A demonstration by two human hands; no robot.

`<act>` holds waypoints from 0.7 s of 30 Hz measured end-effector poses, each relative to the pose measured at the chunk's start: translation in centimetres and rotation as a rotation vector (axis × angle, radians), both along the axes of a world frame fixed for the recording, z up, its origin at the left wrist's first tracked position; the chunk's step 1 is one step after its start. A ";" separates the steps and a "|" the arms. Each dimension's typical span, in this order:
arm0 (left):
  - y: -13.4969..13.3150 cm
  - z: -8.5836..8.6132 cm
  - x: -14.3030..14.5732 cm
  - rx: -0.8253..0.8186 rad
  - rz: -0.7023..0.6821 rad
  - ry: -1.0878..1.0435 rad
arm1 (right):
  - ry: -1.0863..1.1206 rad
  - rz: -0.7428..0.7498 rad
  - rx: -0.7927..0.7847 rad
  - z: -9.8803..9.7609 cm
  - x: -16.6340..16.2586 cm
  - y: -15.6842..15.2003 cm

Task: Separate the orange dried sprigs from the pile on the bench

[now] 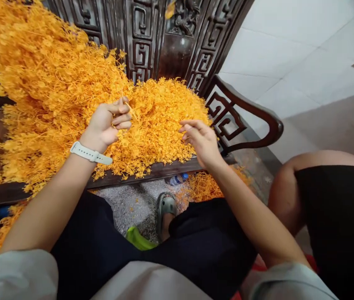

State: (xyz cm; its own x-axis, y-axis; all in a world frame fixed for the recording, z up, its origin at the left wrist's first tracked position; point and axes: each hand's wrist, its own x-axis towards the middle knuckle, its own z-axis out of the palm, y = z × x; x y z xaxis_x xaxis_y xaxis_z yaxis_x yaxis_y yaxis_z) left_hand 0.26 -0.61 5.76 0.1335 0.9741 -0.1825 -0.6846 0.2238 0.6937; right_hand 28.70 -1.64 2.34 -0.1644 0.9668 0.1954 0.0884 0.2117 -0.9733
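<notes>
A big heap of orange plastic flower sprigs (55, 83) covers the seat of a dark carved wooden bench (164, 168). My left hand (110, 123), with a white watch strap at the wrist, is closed in a pinch on a thin orange sprig at the heap's middle. My right hand (200, 139) hovers at the heap's right edge with its fingers curled and partly apart; I see nothing in it.
The bench's curved armrest (252, 121) stands right of my right hand. More orange sprigs (202, 187) lie on the speckled floor near my sandalled foot (165, 208). Another person's bare knee (308, 175) is at the right. Pale floor tiles stretch beyond.
</notes>
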 end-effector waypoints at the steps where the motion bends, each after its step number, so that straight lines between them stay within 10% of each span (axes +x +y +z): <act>1: -0.5 -0.1 0.7 0.002 -0.025 0.006 | -0.083 0.041 0.008 -0.8 -0.3 -0.4; 6: -1.7 -0.3 3.0 0.034 -0.057 0.018 | -0.304 0.280 0.028 -2.7 -2.3 -2.0; 14: -1.6 -0.4 3.4 0.004 0.067 0.086 | 0.291 0.365 -0.390 -2.0 -4.0 -3.5; 21: 0.1 -1.8 1.6 0.002 0.166 0.184 | -0.179 0.259 0.233 -2.5 -3.3 -4.3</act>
